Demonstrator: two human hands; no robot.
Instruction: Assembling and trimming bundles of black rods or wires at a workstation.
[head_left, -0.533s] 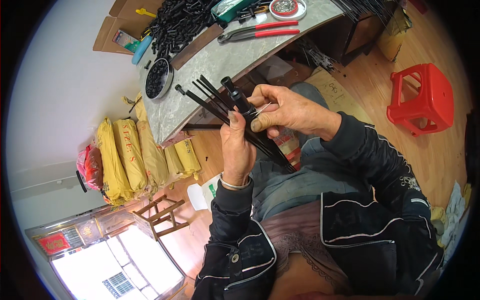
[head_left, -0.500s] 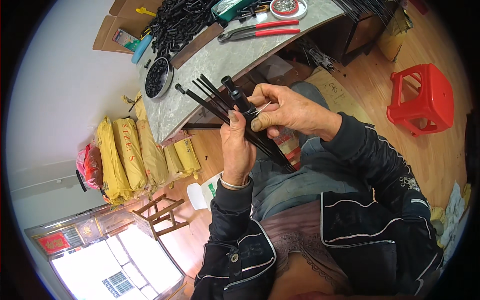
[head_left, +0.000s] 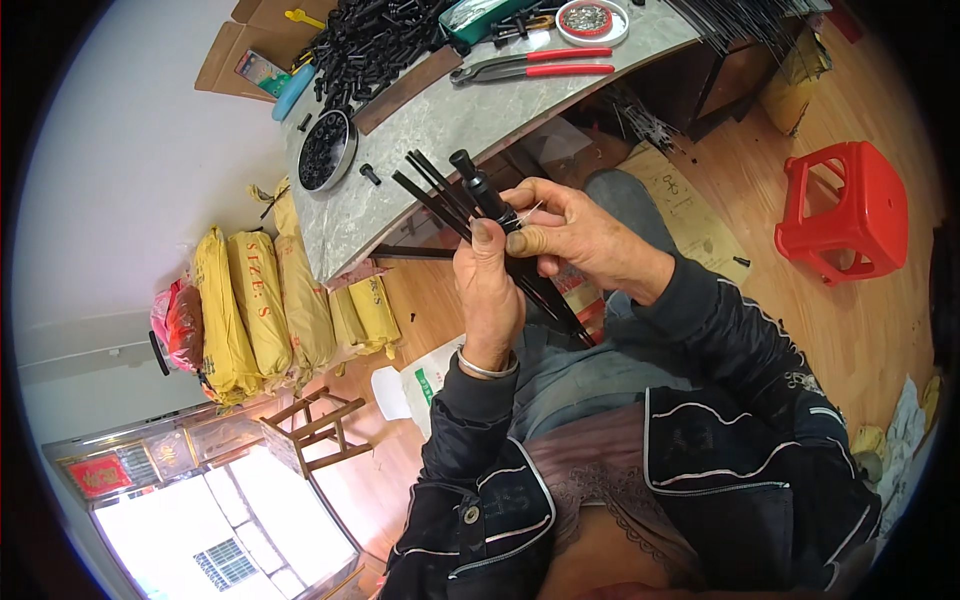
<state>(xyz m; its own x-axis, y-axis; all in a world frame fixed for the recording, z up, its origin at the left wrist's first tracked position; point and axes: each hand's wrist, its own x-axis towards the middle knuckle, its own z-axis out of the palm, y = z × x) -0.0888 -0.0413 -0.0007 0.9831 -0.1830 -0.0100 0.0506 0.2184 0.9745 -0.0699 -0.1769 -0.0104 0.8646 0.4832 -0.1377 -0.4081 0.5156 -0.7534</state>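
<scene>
My left hand [head_left: 490,300] is wrapped round a bundle of thin black rods [head_left: 432,192], its thumb pressed on them. The rods slant from upper left down toward my lap. Among them stands a thicker black stepped cylinder [head_left: 480,188] with a knob-like top. My right hand [head_left: 590,240] pinches just below this cylinder, thumb against forefinger. A thin whitish strand [head_left: 532,212] sticks out between its fingertips; whether it is wire or thread I cannot tell. My fingers hide where strand and rods meet.
On the grey table [head_left: 420,120] lie a heap of black bolt-like parts [head_left: 380,50], a bowl of black pieces [head_left: 327,150], red-handled pliers [head_left: 540,65], a white dish [head_left: 592,38] and one loose black piece [head_left: 370,174]. A red stool [head_left: 870,210] stands right; yellow sacks [head_left: 265,310] stand left.
The view has shifted slightly. My hands keep the same grip, and the rod tips have moved off the loose black piece on the table, which now shows separately.
</scene>
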